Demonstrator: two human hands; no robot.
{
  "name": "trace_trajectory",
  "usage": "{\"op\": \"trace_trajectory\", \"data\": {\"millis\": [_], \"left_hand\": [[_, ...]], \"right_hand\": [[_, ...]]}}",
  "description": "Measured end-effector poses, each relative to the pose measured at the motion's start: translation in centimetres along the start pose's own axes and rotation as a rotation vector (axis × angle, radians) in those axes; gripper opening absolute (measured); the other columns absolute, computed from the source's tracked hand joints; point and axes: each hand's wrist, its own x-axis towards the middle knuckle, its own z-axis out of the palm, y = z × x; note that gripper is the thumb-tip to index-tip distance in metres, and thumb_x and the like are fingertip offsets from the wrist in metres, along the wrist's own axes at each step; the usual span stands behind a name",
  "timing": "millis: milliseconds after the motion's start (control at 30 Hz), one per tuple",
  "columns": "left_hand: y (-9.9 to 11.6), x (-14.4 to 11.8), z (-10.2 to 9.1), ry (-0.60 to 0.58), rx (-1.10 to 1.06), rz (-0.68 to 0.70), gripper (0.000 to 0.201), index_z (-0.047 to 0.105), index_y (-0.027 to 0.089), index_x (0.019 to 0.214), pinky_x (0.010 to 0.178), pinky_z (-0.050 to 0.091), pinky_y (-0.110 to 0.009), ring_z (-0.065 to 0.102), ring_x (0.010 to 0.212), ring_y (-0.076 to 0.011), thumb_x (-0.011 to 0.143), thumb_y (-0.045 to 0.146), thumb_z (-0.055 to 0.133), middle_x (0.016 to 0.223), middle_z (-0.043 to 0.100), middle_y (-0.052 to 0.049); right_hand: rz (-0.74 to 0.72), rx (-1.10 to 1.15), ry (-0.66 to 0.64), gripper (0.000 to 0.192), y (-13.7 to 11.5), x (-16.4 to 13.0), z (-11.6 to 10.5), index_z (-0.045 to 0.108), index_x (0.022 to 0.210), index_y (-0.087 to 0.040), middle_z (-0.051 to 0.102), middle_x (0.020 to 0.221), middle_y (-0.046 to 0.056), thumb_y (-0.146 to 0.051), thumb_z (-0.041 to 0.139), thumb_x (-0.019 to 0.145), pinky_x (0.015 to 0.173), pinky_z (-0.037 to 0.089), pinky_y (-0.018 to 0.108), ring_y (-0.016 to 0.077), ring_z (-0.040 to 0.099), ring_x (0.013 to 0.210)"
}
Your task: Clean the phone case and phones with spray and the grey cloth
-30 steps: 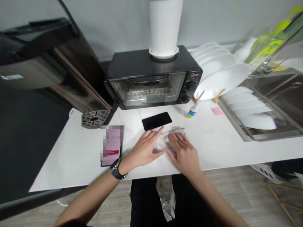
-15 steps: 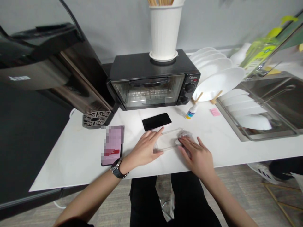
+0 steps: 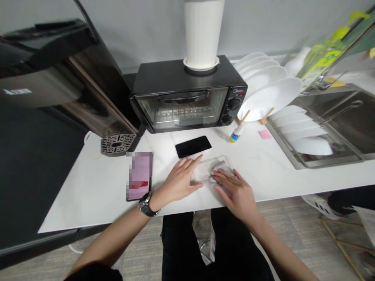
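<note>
Since half a second ago, the right hand [image 3: 237, 193] has slid left, taking the crumpled wipe [image 3: 220, 168] with it. Its fingers press the wipe onto the right part of the clear case [image 3: 203, 170], which lies on the desk [image 3: 88, 195] between both hands. The left hand [image 3: 182, 179] holds the case's left end, between thumb and finger. Just past the case, a black phone [image 3: 193, 146] blocks the way. One pink-screen phone [image 3: 142, 171] lies left, a small bottle [image 3: 235, 134] far right.
</note>
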Motion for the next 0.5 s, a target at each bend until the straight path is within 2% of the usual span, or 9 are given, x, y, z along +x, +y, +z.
{"op": "trace_trajectory", "data": {"millis": [67, 133, 200, 267, 367, 500], "left_hand": [[0.0, 0.1, 0.1, -0.005, -0.009, 0.011, 0.11, -0.003, 0.056, 0.176, 0.12, 0.051, -0.068, 0.063, 0.137, -0.0392, 0.096, 0.043, 0.071, 0.156, 0.066, -0.002], [-0.1, 0.1, 0.2, -0.003, -0.014, 0.016, 0.109, -0.002, 0.057, 0.175, 0.119, 0.051, -0.067, 0.064, 0.138, -0.0383, 0.096, 0.044, 0.071, 0.156, 0.067, -0.001], [-0.2, 0.2, 0.2, -0.001, -0.009, 0.015, 0.105, 0.004, 0.055, 0.176, 0.122, 0.051, -0.065, 0.062, 0.142, -0.0373, 0.097, 0.048, 0.072, 0.159, 0.065, -0.001], [-0.4, 0.2, 0.2, -0.009, 0.003, 0.014, 0.103, 0.011, 0.048, 0.178, 0.125, 0.049, -0.062, 0.06, 0.146, -0.037, 0.096, 0.049, 0.073, 0.161, 0.064, -0.004], [-0.4, 0.1, 0.2, -0.012, 0.009, 0.012, 0.105, 0.012, 0.041, 0.179, 0.125, 0.049, -0.061, 0.061, 0.144, -0.0369, 0.095, 0.042, 0.074, 0.159, 0.065, -0.008], [-0.3, -0.1, 0.3, 0.003, -0.01, 0.005, 0.112, -0.001, 0.055, 0.176, 0.122, 0.051, -0.065, 0.061, 0.143, -0.0383, 0.094, 0.047, 0.074, 0.159, 0.065, -0.002]], "right_hand": [[0.065, -0.09, 0.025, 0.036, 1.0, 0.3, -0.5, 0.076, 0.141, -0.036, 0.079, 0.14, 0.01, -0.033, 0.058, 0.11, 0.123, 0.05, 0.077, 0.0401, 0.073, 0.135], [0.079, -0.146, 0.022, 0.039, 0.9, 1.2, -0.2, 0.073, 0.145, -0.037, 0.076, 0.144, 0.014, -0.038, 0.061, 0.109, 0.122, 0.048, 0.081, 0.0436, 0.071, 0.136], [0.029, -0.145, 0.012, 0.048, -0.1, 2.3, 0.8, 0.071, 0.149, -0.029, 0.072, 0.149, 0.02, -0.046, 0.067, 0.105, 0.119, 0.051, 0.081, 0.0476, 0.068, 0.139], [-0.056, -0.103, -0.002, 0.058, -1.7, 2.9, 1.9, 0.072, 0.148, -0.018, 0.071, 0.149, 0.024, -0.053, 0.072, 0.102, 0.118, 0.054, 0.078, 0.0491, 0.067, 0.141], [-0.169, -0.003, -0.071, 0.061, -3.4, 2.6, 2.8, 0.072, 0.148, -0.02, 0.072, 0.15, 0.019, -0.06, 0.071, 0.102, 0.12, 0.056, 0.071, 0.043, 0.069, 0.141], [-0.152, 0.057, -0.107, 0.044, -2.6, 0.7, 1.2, 0.073, 0.146, -0.033, 0.076, 0.146, 0.007, -0.046, 0.068, 0.105, 0.122, 0.055, 0.07, 0.0371, 0.07, 0.14]]}}
